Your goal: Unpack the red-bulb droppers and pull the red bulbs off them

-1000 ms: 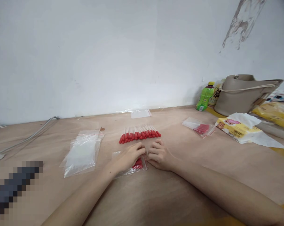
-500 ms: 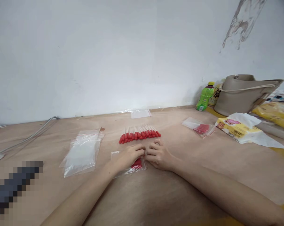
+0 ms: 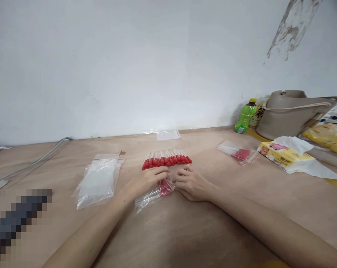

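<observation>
Bag (image 3: pixel 155 195), clear plastic, lies centre, near side of red-tipped sticks (image 3: pixel 167 160), left hand (image 3: pixel 148 180) curled over it, right hand (image 3: pixel 192 184) bent at its right edge, whether either pinches I cannot tell.

Looks like a home; has a scarred wall (image 3: pixel 146 67), green drink bottle (image 3: pixel 245 118), handbag (image 3: pixel 285 121) and yellow tissue pack (image 3: pixel 285 158).

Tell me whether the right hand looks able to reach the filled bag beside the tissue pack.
Likely yes: nothing seems to stand between the right hand and the filled bag, and the tissue pack lies on its far side. Whether the hand is gripping the nearer bag is unclear.
</observation>
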Demonstrator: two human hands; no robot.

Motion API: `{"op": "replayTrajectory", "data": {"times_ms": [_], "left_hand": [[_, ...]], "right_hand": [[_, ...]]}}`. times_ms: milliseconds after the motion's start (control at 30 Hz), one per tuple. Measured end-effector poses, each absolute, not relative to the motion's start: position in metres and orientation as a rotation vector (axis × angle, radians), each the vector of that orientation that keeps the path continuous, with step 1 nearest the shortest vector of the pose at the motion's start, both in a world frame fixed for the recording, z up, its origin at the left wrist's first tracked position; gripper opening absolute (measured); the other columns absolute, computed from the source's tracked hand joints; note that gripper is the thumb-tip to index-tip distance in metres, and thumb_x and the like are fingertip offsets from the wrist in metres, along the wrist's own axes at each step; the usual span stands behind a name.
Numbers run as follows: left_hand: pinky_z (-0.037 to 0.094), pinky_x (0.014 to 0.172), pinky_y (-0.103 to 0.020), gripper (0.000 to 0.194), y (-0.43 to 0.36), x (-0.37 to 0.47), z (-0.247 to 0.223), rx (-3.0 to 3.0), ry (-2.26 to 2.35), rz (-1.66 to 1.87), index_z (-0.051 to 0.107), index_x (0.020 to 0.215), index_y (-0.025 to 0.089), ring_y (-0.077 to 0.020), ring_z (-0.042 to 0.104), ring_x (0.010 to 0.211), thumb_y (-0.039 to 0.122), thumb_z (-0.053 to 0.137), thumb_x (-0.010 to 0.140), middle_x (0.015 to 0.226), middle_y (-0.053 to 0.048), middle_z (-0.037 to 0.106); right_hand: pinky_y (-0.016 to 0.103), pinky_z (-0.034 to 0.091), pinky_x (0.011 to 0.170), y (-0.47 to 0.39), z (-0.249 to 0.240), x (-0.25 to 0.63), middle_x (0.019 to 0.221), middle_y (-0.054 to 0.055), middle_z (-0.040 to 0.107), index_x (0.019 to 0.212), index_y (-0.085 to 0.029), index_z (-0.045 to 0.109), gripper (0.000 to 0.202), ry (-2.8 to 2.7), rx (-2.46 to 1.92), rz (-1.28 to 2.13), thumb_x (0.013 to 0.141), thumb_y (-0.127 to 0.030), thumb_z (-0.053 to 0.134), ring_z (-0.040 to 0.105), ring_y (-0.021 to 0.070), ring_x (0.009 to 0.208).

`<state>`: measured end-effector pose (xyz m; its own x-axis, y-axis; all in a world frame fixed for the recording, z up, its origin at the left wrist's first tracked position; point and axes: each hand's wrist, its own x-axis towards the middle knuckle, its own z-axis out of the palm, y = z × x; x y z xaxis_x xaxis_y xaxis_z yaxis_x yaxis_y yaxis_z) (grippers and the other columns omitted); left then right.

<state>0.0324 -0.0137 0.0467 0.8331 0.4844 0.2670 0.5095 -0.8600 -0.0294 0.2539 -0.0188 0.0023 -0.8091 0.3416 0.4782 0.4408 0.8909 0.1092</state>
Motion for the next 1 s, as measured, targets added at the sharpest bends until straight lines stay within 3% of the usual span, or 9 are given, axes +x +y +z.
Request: {"op": "replayTrajectory", "data": {"times_ms": [133, 267, 400, 533, 700, 867, 1000], "left_hand": [[0.045, 0.082, -0.031, 0.031, -0.012, 0.028, 0.05, -2.866, -0.793, -0.372, 0.053, 0.104, 0.021, -0.0182, 0.052, 0.104, 0.007, 0.03, 0.087, 0.121, -0.004, 0.05], [0.044, 0.087, -0.031, 0.03, -0.021, 0.033, 0.037, -2.975, -0.896, -0.498, 0.048, 0.113, 0.023, -0.0167, 0.051, 0.105, 0.013, 0.034, 0.089, 0.115, -0.005, 0.053], [0.039, 0.094, -0.038, 0.039, -0.043, 0.027, 0.021, -3.01, -1.198, -0.726, 0.039, 0.123, 0.022, -0.0211, 0.046, 0.111, 0.029, 0.045, 0.086, 0.12, -0.009, 0.05], [0.038, 0.094, -0.041, 0.052, -0.056, 0.017, 0.01, -3.057, -1.386, -0.767, 0.029, 0.13, 0.023, -0.0237, 0.044, 0.114, 0.034, 0.049, 0.083, 0.127, -0.009, 0.045], [0.042, 0.091, -0.038, 0.046, -0.047, 0.022, 0.004, -3.062, -1.472, -0.916, 0.034, 0.124, 0.023, -0.0218, 0.05, 0.109, 0.032, 0.051, 0.082, 0.119, -0.008, 0.053], [0.042, 0.09, -0.036, 0.04, -0.041, 0.031, 0.005, -3.072, -1.415, -0.955, 0.039, 0.119, 0.022, -0.0202, 0.05, 0.107, 0.03, 0.051, 0.081, 0.116, -0.006, 0.053], [0.042, 0.089, -0.037, 0.041, -0.041, 0.032, 0.006, -3.066, -1.405, -0.941, 0.038, 0.121, 0.022, -0.0208, 0.05, 0.107, 0.029, 0.05, 0.082, 0.117, -0.007, 0.052]], "right_hand": [[0.034, 0.03, 0.076, -0.024, 0.008, 0.258, 0.08, 0.003, 0.06, 0.087, -0.018, 0.057, 0.012, -2.534, -0.781, 0.136, 0.081, -0.021, 0.048, 0.045, 0.0168, 0.08], [0.032, 0.034, 0.079, -0.022, 0.004, 0.253, 0.087, 0.002, 0.062, 0.101, -0.022, 0.057, 0.026, -2.334, -0.903, 0.468, 0.089, -0.023, 0.034, 0.049, 0.0156, 0.083], [0.029, 0.036, 0.076, -0.017, -0.002, 0.247, 0.083, 0.003, 0.061, 0.09, -0.019, 0.061, 0.018, -2.314, -0.884, 0.475, 0.085, -0.024, 0.045, 0.05, 0.0152, 0.079], [0.029, 0.037, 0.073, -0.016, -0.002, 0.244, 0.08, 0.004, 0.057, 0.086, -0.018, 0.061, 0.015, -2.366, -0.957, 0.476, 0.082, -0.028, 0.05, 0.049, 0.0156, 0.077], [0.031, 0.036, 0.074, -0.014, -0.001, 0.244, 0.083, 0.004, 0.056, 0.087, -0.017, 0.06, 0.026, -2.385, -1.039, 0.571, 0.078, -0.04, 0.055, 0.048, 0.017, 0.08], [0.027, 0.039, 0.069, -0.009, -0.009, 0.249, 0.087, 0.003, 0.058, 0.09, -0.017, 0.057, 0.027, -2.208, -1.015, 0.748, 0.074, -0.038, 0.06, 0.049, 0.0144, 0.075], [0.03, 0.04, 0.075, -0.011, -0.009, 0.25, 0.093, 0.003, 0.056, 0.102, -0.019, 0.056, 0.04, -2.23, -0.951, 0.745, 0.067, -0.037, 0.067, 0.049, 0.0165, 0.084]]}}
